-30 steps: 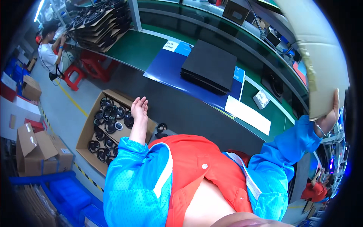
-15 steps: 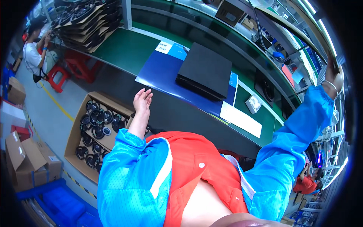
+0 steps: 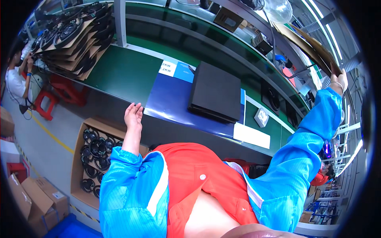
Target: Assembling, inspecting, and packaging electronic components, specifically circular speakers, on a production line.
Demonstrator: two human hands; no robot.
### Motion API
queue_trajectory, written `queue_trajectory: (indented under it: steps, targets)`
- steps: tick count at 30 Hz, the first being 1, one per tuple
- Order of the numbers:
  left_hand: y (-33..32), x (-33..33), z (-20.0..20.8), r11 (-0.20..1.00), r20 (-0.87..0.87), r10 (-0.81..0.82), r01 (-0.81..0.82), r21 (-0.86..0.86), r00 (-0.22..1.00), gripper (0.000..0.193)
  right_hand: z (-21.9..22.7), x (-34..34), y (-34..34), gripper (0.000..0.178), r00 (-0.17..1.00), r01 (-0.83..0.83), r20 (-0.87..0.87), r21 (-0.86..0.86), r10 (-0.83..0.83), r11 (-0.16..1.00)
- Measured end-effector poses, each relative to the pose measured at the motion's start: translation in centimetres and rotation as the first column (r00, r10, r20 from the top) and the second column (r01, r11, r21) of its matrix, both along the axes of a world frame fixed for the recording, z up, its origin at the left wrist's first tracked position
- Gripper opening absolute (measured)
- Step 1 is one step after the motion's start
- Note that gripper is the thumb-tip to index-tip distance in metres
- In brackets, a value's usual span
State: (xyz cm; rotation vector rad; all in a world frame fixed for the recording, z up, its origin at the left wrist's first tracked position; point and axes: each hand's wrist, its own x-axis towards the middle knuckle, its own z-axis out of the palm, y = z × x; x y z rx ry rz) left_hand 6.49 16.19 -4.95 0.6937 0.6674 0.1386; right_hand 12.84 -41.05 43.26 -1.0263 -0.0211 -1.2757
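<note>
My right hand is raised at the far right, its fingers on the end of brown cardboard sheets lying up on the overhead shelf. Part of its grip is hidden by the steep angle. My left hand hangs by the front edge of the green workbench, palm up, fingers loosely bent and apart, with nothing in it. On the bench, a stack of black flat panels rests on a dark blue sheet. A white paper sheet lies at the bench edge, right of the stack.
An open carton of black round parts stands on the floor at left. Layered cardboard with black ring-shaped parts is piled at the bench's far left. A person sits beyond red stools. A small white box sits on the bench.
The whole view has shifted, bringing the bench lower at left. My left hand has moved leftward and closer to the bench edge. My right hand stays raised at the cardboard.
</note>
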Motion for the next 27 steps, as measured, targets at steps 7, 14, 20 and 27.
queue_trajectory:
  steps: [7, 14, 20, 27]
  targets:
    - [5.3, 1.2, -1.7, 0.996, -0.068, 0.089, -0.089, 0.007, 0.994, 0.021, -3.0, 1.0, 4.8, 0.034, 0.814, -0.435, -0.339, 0.185, 0.472, 0.881]
    - [12.7, 2.3, -3.4, 0.981, -0.010, 0.192, -0.192, 0.021, 0.981, 0.022, -5.9, 0.5, 4.6, 0.034, 0.777, -0.349, -0.564, -0.019, 0.278, 0.937]
    - [15.6, 2.9, -1.8, 0.966, -0.004, 0.255, -0.254, 0.041, 0.967, 0.023, -5.7, -0.7, 8.2, 0.036, 0.415, 0.030, -0.739, -0.572, -0.531, 0.820]
    - [16.0, 5.7, -0.4, 0.947, 0.139, 0.320, -0.322, -0.008, 0.937, 0.027, -11.9, -8.8, 41.0, 0.026, 0.840, -0.510, -0.540, -0.757, -0.047, -0.408]
